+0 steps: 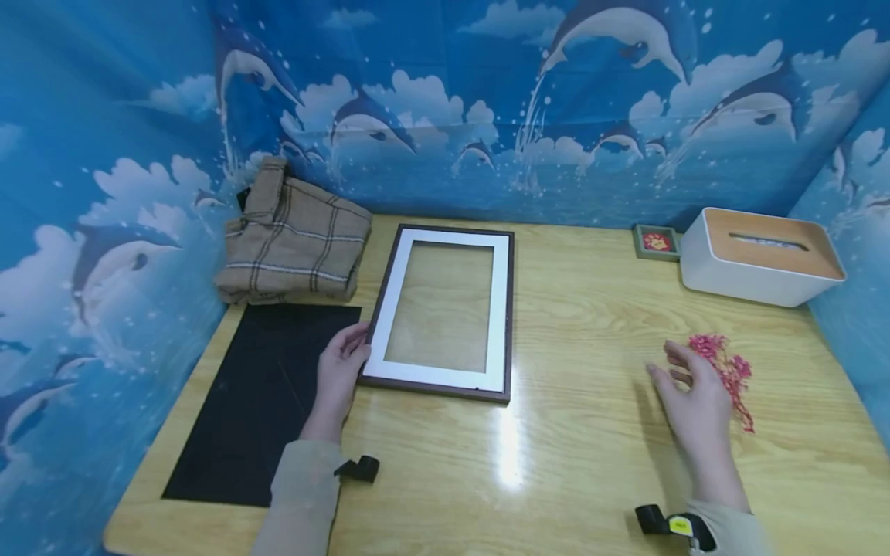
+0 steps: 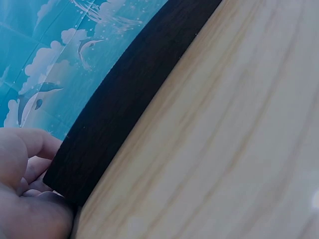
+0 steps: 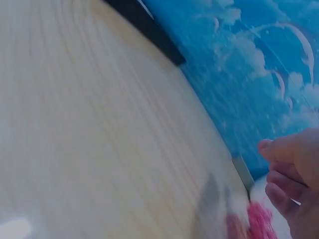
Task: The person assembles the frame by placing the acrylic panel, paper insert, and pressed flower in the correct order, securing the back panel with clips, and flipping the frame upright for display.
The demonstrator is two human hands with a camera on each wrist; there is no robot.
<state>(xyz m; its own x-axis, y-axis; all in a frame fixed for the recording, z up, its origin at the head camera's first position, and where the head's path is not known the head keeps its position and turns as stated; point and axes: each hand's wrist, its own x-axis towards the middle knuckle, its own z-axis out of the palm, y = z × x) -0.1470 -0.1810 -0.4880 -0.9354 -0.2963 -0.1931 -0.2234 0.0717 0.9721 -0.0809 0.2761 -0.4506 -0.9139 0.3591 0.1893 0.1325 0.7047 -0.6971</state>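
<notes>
One left hand (image 1: 339, 377) gripping one frame (image 1: 498, 309), one right hand (image 1: 701, 409) with parted grip, beside perhaps one pink flower bunch (image 1: 735, 374)

the frame (image 1: 511, 309) is dark brown, mat (image 1: 438, 375) white, flowers (image 1: 734, 372) pink, cloth (image 1: 299, 243) plaid.

A booth-like workspace, dolphin-print sheets (image 1: 431, 181) behind and beside a wood-grain table (image 1: 584, 309)
</notes>
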